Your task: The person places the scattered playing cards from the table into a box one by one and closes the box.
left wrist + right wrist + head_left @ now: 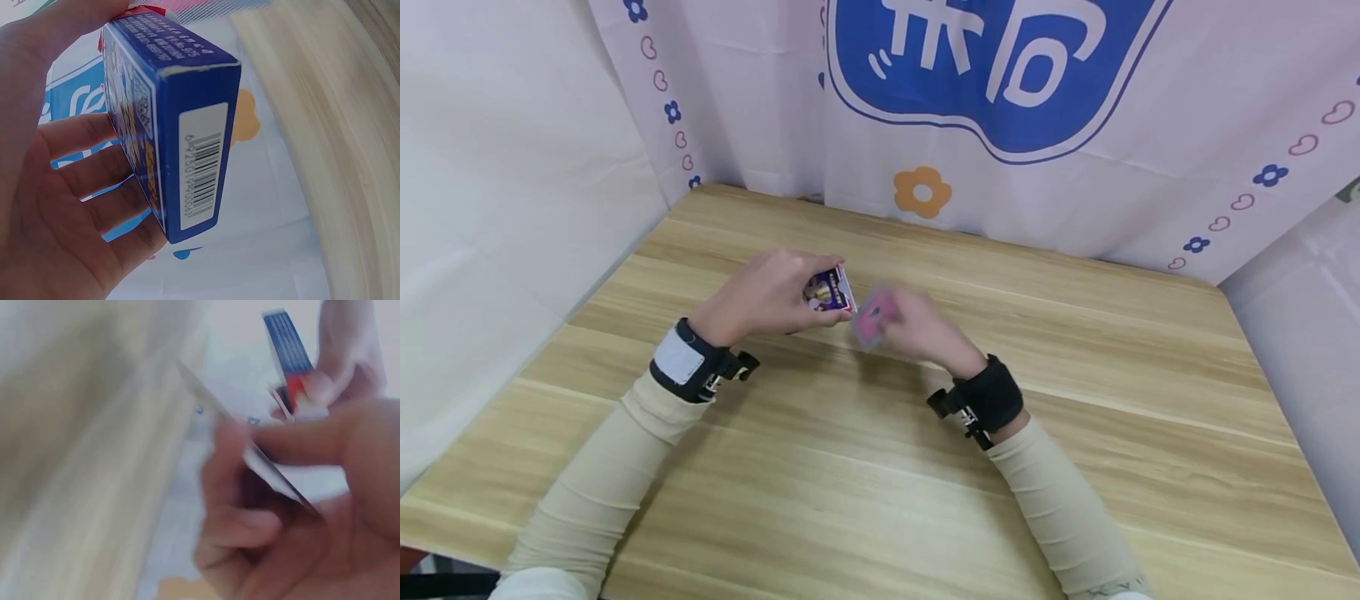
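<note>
My left hand (763, 292) grips a small dark blue card box (824, 292) between thumb and fingers, above the left-middle of the table. A white barcode label (203, 165) covers much of its near end in the left wrist view, and red shows at the far end. Just to the right, my right hand (921, 327) pinches a pink card (872, 317), blurred by motion. Seen nearly edge-on in the right wrist view, the card looks thin; whether it is one card or several I cannot tell. In the head view its edge is close to the box's right end.
Both hands are over a wooden table (850, 492). Behind it hangs a white cloth (760, 108) with a blue emblem and an orange flower, and a white sheet (512, 208) closes the left side. Each wrist wears a black strap with a small camera.
</note>
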{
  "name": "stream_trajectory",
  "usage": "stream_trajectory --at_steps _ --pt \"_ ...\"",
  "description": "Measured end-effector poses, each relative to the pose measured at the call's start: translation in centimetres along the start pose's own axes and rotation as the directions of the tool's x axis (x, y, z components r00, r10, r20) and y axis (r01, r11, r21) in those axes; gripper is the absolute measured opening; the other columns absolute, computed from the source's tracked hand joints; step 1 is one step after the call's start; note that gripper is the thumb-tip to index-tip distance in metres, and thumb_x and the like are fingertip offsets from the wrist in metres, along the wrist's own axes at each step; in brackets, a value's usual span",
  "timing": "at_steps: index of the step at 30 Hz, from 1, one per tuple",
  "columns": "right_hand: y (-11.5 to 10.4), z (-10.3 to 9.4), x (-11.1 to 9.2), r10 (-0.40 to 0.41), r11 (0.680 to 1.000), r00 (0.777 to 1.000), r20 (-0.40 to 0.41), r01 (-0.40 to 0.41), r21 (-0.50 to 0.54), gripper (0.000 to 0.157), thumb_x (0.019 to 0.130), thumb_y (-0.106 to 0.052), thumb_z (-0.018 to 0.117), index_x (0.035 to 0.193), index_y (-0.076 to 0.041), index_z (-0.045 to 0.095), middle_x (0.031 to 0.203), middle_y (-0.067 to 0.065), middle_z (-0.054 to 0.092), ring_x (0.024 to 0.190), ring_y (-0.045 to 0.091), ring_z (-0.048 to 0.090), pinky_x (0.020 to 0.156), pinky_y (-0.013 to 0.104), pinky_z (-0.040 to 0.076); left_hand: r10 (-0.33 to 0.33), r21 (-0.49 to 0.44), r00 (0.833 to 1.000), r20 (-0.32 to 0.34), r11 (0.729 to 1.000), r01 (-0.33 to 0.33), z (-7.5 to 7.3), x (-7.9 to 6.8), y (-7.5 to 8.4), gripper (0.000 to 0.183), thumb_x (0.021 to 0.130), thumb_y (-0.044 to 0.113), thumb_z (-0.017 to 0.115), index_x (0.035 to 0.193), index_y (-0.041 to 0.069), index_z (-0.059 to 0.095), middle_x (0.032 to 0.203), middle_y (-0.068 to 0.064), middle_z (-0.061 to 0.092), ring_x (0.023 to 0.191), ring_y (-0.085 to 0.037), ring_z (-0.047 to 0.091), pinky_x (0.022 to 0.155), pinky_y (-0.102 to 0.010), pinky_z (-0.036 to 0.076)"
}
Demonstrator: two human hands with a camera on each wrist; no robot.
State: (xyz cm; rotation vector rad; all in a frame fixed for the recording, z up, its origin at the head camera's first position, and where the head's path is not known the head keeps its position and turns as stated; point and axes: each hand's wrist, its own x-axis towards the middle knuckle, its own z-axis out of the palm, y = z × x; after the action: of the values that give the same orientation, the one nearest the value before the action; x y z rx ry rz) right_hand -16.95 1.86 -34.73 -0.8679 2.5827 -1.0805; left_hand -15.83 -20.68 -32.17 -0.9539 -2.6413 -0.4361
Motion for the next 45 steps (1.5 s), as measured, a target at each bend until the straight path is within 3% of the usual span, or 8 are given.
stream_trajectory --at_steps 3,5,8,10,16,33,39,45 --pt "-0.1 -1.4 -0.2 0.032 0.991 0.985 -0.172 -0.009 0.132 0.021 0.088 -0.004 0.054 0.109 -0.002 0.052 0.089 0.01 0.06 0.068 0.02 0.053 0.055 0.032 0.045 -0.006 0.001 1.0 0.014 1.0 0.006 0.0 0.0 0.1 0.067 0.073 0.053 0.073 0.118 0.004 0.062 0.085 -0.006 0.068 0.063 -0.008 0.056 0.049 -0.026 0.049" --pt "-0.3 -2.2 -0.3 0.067 0.969 0.97 -0.235 -0.007 0.248 0.02 0.09 -0.006 0.054 0.11 -0.002 0.053 0.087 0.011 0.061 0.063 0.019 0.051 0.05 0.029 0.041 -0.004 0.002 1.0 0.018 1.0 0.004 0.1 0.1 0.1 0.068 0.073 0.054 0.072 0.118 0.004 0.062 0.085 -0.006 0.068 0.062 -0.007 0.056 0.048 -0.025 0.049" --pt "-0.5 -2.7 -0.4 0.075 0.914 0.968 -0.238 0.028 0.405 0.019 0.092 -0.006 0.053 0.11 -0.002 0.055 0.083 0.013 0.061 0.06 0.018 0.049 0.048 0.025 0.037 0.016 -0.002 1.0 0.019 1.0 -0.016 0.2 0.1 0.2 0.067 0.074 0.053 0.072 0.117 0.004 0.062 0.083 -0.004 0.067 0.06 -0.006 0.055 0.047 -0.024 0.048" --pt "-0.6 -2.8 -0.5 0.061 0.896 0.974 -0.217 0.043 0.441 0.017 0.092 -0.006 0.054 0.109 -0.003 0.056 0.084 0.013 0.062 0.062 0.019 0.05 0.049 0.023 0.038 0.04 -0.011 0.999 0.023 0.999 -0.039 0.3 0.1 0.3 0.065 0.074 0.052 0.072 0.117 0.004 0.062 0.081 -0.002 0.066 0.059 -0.006 0.054 0.046 -0.023 0.047" --pt "-0.7 -2.6 -0.6 -0.005 0.922 0.981 -0.191 0.079 0.38 0.014 0.093 -0.009 0.054 0.107 -0.008 0.058 0.084 0.01 0.063 0.063 0.02 0.053 0.05 0.024 0.041 0.089 -0.046 0.995 0.032 0.995 -0.088 0.6 0.2 0.7 0.064 0.075 0.05 0.072 0.117 0.003 0.062 0.083 -0.001 0.065 0.061 -0.005 0.053 0.048 -0.023 0.048" --pt "-1.1 -2.0 -0.6 -0.076 0.962 0.952 -0.295 0.148 0.229 0.017 0.095 -0.013 0.056 0.111 -0.01 0.054 0.079 0.007 0.058 0.057 0.016 0.054 0.045 0.029 0.044 0.051 -0.088 0.998 0.033 0.995 -0.048 0.5 0.3 1.2 0.065 0.075 0.049 0.073 0.118 0.001 0.062 0.085 -0.003 0.068 0.064 -0.005 0.058 0.05 -0.022 0.051" --pt "-1.1 -2.3 -0.7 -0.077 0.957 0.966 -0.247 0.142 0.255 0.015 0.095 -0.012 0.055 0.11 -0.011 0.053 0.081 0.006 0.058 0.058 0.017 0.054 0.047 0.029 0.044 0.055 -0.098 0.997 0.053 0.994 -0.05 0.2 0.2 1.4 0.067 0.075 0.05 0.072 0.12 0.002 0.06 0.088 -0.003 0.068 0.064 -0.004 0.056 0.051 -0.022 0.051" --pt "-1.6 -0.9 -0.6 -0.044 0.939 0.957 -0.285 0.137 0.315 0.014 0.096 -0.013 0.054 0.11 -0.009 0.051 0.077 0.009 0.056 0.057 0.017 0.051 0.045 0.028 0.041 0.056 -0.094 0.998 0.02 0.994 -0.054 0.2 0.3 1.4 0.065 0.077 0.049 0.071 0.119 0.001 0.061 0.081 -0.001 0.066 0.06 -0.004 0.055 0.046 -0.021 0.048"
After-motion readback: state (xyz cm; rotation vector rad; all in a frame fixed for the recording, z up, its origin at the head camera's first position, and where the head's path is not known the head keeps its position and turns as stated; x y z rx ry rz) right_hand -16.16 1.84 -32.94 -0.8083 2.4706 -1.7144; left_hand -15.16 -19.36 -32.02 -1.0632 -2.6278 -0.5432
